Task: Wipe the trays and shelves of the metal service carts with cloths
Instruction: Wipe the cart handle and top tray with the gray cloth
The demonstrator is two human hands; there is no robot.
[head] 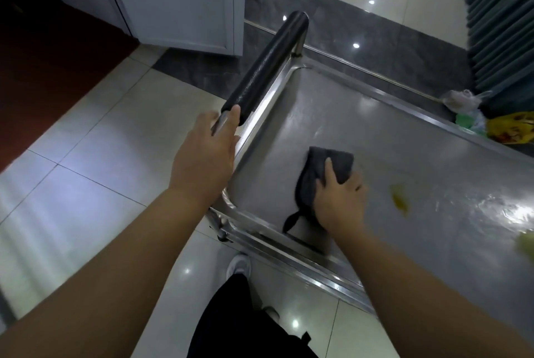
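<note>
wiping the near corner of the cart's top tray

the gray cloth (320,167) lies bunched on the metal tray (375,126) of the cart, close to the tray's near left corner, with a dark strap end trailing toward the near rim. the right hand (339,201) presses down on it palm first; the thumb lies flat on top of the cloth, and the other fingers sit close together on its right edge, blurred, so i cannot tell how far they bend. the left hand (206,146) is stretched out with fingers straight and pressed together, their tips at the near end of the black padded handle (265,68); whether they touch it is not clear. a yellow smear (400,200) sits on the tray to the right of the cloth, apart from it. crumpled plastic bags (462,100) lie beyond the tray's far rim beside a dark pleated curtain (502,25). a white shoe (239,264) stands on the glossy tiled floor (86,184) beside the cart.
</note>
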